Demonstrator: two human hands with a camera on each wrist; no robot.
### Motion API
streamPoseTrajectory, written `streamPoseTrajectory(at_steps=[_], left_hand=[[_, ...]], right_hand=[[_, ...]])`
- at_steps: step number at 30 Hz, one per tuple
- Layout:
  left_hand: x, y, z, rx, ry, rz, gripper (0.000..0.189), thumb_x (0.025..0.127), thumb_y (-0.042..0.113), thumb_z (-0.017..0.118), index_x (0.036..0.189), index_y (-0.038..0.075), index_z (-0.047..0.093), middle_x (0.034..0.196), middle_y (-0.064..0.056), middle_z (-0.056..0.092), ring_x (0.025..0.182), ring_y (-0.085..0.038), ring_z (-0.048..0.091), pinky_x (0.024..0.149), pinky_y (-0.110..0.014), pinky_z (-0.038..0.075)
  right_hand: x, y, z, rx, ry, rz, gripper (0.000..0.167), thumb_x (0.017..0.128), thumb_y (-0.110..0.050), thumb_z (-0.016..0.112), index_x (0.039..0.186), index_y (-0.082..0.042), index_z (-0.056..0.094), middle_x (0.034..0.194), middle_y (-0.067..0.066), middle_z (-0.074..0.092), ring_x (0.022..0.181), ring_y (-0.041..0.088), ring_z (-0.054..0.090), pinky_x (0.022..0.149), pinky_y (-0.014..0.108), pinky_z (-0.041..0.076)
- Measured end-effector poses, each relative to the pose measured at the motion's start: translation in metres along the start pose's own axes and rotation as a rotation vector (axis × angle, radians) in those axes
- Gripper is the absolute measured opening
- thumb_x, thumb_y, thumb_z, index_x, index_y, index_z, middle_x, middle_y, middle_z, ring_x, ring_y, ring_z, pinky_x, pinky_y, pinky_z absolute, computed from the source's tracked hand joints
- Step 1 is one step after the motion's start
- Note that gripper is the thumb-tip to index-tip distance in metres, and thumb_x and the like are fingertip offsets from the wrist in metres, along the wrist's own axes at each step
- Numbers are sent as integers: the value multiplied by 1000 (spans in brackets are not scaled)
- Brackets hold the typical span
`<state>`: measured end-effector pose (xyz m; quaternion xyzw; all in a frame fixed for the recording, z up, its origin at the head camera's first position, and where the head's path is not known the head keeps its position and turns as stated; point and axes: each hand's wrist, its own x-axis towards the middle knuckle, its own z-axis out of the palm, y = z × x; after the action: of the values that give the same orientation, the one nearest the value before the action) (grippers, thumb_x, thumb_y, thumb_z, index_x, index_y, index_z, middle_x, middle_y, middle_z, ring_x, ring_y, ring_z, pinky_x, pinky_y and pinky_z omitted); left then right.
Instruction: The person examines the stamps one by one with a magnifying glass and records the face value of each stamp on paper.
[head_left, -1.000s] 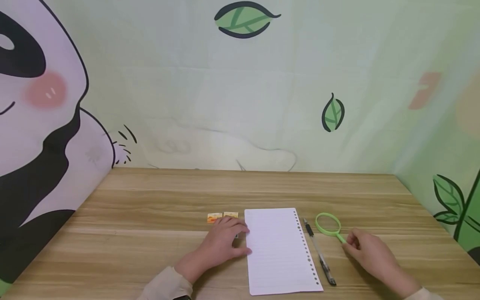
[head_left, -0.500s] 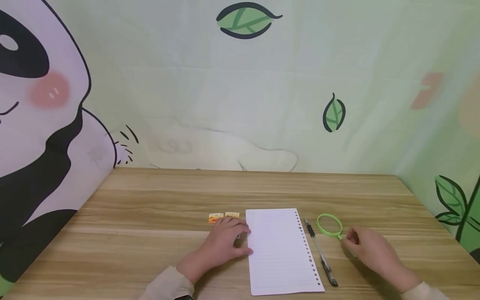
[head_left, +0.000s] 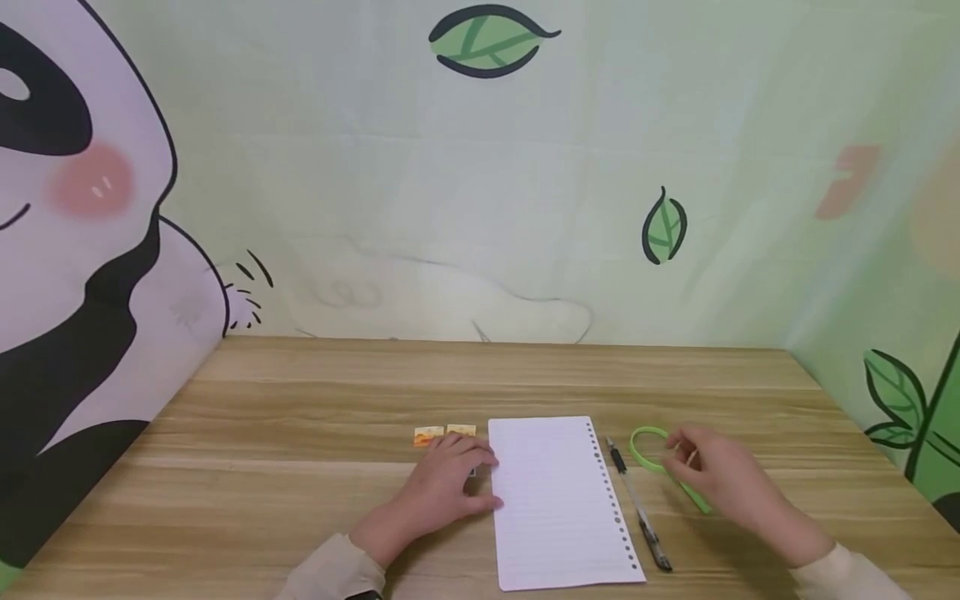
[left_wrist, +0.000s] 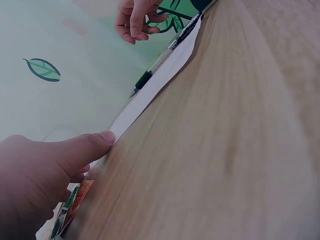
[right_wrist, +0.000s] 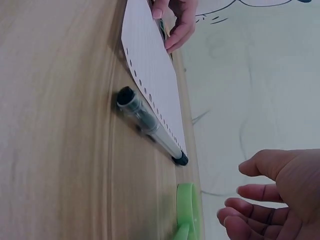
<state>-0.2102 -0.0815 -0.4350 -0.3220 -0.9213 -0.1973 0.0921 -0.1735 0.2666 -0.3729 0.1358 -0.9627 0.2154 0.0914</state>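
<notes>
A sheet of lined paper with punched holes down its right side lies on the table. My left hand rests at its left edge, thumb and fingertips touching it. Right of the sheet lies a clear pen with black ends. Farther right is a green magnifying glass, its ring partly hidden by my right hand. In the right wrist view that hand hovers above the table, fingers loosely bent and holding nothing, apart from the green ring.
Two small orange-and-white cards lie beyond my left hand, which partly covers them. A further small piece with green shows by the fingers in the left wrist view. A painted wall closes off the table's back.
My right hand has come away from the magnifying glass's handle and moved up and left over its ring. The magnifying glass, pen, paper and left hand stay in place.
</notes>
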Motion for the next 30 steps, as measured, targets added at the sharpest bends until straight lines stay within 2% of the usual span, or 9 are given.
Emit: streamPoseTrajectory(at_steps=[6,10,14,17,24,30], left_hand=[[0,0,-1,-5,14,4,44,76,42,76,109,13,68,121,-2,64,116,-24,54,105,-50,40],[0,-1,0,-10,13,2,44,76,41,77,109,13,68,121,-2,64,116,-23,54,105,-50,40],[0,0,0,-17,10,2,44,76,41,77,109,13,68,121,-2,64,116,-24,54,105,-51,40],[0,1,-1,-20,7,4,43,77,41,76,108,14,68,121,-2,64,117,-24,54,105,-51,39],[0,1,-1,-11,2,-1,43,76,43,76,108,15,67,123,-2,64,118,-24,53,105,-52,39],[-1,0,0,-1,13,6,42,76,43,76,107,15,67,122,-2,64,117,-24,54,104,-51,40]], right_hand=[[-1,-7,8,81,-19,-72,15,84,-9,69,97,-3,63,76,-5,62,65,-2,50,55,18,46],[-2,-10,14,137,-85,-110,15,86,-10,67,99,-6,61,76,-6,60,63,-3,48,54,18,45],[-4,-9,22,146,-104,-187,17,87,-10,67,100,-9,57,72,-9,57,60,-6,45,51,18,43],[-4,-9,27,132,-112,-211,18,86,-10,67,101,-10,56,70,-10,56,59,-7,44,51,17,42],[-3,-15,31,92,-231,-119,21,85,-11,65,106,-8,60,69,-10,54,57,-4,42,52,17,40],[-2,-19,36,21,-241,-104,23,85,-15,67,106,-10,59,65,-12,48,55,-4,38,51,17,37]])
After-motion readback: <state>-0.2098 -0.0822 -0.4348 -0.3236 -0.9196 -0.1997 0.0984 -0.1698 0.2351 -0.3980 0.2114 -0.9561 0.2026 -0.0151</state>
